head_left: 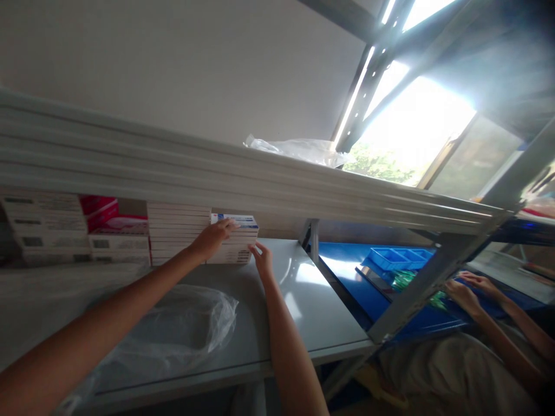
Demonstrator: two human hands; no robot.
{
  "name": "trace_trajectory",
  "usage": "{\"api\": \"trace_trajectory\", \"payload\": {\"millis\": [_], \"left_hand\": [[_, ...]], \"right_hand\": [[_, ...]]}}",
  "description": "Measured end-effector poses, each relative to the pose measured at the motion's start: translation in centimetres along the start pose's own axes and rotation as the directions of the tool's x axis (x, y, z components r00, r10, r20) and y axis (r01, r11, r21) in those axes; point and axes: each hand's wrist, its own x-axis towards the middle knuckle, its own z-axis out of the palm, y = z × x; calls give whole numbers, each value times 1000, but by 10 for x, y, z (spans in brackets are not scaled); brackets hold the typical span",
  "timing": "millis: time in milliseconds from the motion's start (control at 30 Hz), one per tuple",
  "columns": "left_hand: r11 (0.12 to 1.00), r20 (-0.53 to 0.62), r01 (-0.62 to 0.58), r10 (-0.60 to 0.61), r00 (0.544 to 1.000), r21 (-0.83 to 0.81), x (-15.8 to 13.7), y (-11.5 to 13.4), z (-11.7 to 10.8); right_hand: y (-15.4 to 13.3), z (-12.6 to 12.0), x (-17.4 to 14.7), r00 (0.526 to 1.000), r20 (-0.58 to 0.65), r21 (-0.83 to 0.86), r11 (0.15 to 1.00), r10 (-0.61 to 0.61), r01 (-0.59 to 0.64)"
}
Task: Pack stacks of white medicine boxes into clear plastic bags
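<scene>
A short stack of flat white boxes (228, 254) with blue and red print on top stands on the grey shelf, under the upper shelf's edge. My left hand (219, 232) reaches across from the left, its fingers stretched over the top box. At the stack's right front edge is my right hand (262, 257), fingers apart and fingertips against or very near the boxes' side. Neither hand is wrapped round a box. Directly left of this stack rises a taller stack of similar thin boxes (178, 234).
White cartons (47, 225) and pink-red boxes (100, 211) stand farther left. Clear plastic wrapping (191, 323) lies on the grey shelf (321, 323). The upper shelf edge (243, 173) crosses above my hands. Right of a metal post (407, 294), another person's hands (472, 292) work near a blue divided tray (396, 258).
</scene>
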Motion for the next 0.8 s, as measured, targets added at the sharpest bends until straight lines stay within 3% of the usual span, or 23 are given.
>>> {"api": "trace_trajectory", "payload": {"millis": [200,667,800], "left_hand": [[988,56,-57,50,997,143,-3,-4,-2],[970,-10,-112,117,993,216,-6,-11,8],[949,9,-123,126,992,292,-11,-3,4]], "right_hand": [[5,3,0,998,-39,-41,998,-45,43],[1,6,-4,994,-4,7,994,-108,108],[8,7,-5,996,27,18,996,-85,85]]}}
